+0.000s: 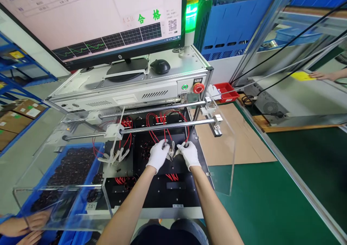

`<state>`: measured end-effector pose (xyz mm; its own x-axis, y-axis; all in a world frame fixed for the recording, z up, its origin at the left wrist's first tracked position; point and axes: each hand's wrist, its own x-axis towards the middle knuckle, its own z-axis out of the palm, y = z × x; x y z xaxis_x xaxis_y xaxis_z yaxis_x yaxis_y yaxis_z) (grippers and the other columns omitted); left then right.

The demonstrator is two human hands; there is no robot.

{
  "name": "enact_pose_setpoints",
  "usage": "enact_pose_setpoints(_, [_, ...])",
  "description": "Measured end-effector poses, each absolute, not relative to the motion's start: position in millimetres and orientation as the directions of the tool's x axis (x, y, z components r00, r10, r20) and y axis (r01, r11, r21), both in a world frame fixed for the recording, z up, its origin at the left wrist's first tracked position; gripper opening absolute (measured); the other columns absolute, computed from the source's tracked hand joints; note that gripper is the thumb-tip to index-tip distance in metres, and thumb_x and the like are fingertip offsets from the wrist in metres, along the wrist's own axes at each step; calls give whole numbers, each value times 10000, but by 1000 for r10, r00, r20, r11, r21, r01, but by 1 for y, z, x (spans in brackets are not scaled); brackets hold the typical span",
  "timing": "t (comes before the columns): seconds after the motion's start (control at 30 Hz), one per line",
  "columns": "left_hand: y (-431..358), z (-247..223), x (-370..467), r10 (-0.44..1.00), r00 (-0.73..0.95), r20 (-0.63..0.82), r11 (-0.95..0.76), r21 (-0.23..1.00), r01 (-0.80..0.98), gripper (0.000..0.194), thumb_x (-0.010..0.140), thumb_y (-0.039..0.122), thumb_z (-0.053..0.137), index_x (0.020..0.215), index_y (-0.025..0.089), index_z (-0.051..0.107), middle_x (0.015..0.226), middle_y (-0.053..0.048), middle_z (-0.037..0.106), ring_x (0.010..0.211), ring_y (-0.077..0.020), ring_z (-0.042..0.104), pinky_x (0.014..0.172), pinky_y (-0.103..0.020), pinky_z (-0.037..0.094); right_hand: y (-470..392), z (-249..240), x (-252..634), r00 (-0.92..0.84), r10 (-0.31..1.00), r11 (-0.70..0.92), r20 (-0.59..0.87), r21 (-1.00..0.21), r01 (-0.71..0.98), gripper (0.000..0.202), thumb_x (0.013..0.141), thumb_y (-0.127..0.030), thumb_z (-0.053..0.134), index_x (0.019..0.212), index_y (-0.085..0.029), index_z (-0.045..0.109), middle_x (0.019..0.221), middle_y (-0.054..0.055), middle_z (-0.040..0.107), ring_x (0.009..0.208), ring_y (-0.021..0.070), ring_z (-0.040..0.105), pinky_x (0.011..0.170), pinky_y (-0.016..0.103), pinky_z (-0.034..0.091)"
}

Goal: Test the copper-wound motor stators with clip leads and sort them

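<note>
Both my hands wear white gloves and are over the black test fixture panel (176,167). My left hand (158,155) has its fingers closed round a spring clip on a red wire, mostly hidden by the glove. Between my hands stands a metal spring clip (171,151), its jaws pointing toward me. My right hand (189,154) pinches another clip on a red wire (187,127), its tip showing at the fingers. Beside my left hand lies a dark coil of wire (147,150). Further left, several light-coloured clips (115,156) hang together on red wires.
Two metal rails (162,126) and a clear hinged cover (232,158) surround the panel. A monitor (108,21) stands behind, above a red emergency stop button (198,88). Blue bins (92,158) of dark coils sit left, where another person's hands (35,223) reach in. Cardboard (238,140) lies right.
</note>
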<state>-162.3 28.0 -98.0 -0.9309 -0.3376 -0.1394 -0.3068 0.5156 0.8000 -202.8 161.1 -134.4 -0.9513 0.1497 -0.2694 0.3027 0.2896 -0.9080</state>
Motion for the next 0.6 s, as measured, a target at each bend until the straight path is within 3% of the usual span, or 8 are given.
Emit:
enact_pose_setpoints(0.37, [30, -97, -163, -340, -932, -123, 562, 768, -307, 282, 771, 248, 522, 1031, 216, 626, 907, -60, 674, 858, -190, 595, 829, -297, 441, 163, -126, -199, -942, 167, 288, -292, -899, 330, 347, 535, -357, 633, 533, -224, 312, 472, -86, 401, 482, 89, 363, 524, 239, 336])
enact_pose_setpoints(0.6, [34, -88, -162, -300, -947, -118, 710, 634, -305, 322, 803, 268, 481, 1088, 177, 601, 961, -114, 658, 950, -237, 571, 871, -350, 418, 167, -131, -197, -937, 195, 343, -289, -875, 341, 339, 522, -421, 649, 561, -219, 380, 532, -52, 491, 516, 109, 436, 558, 255, 371])
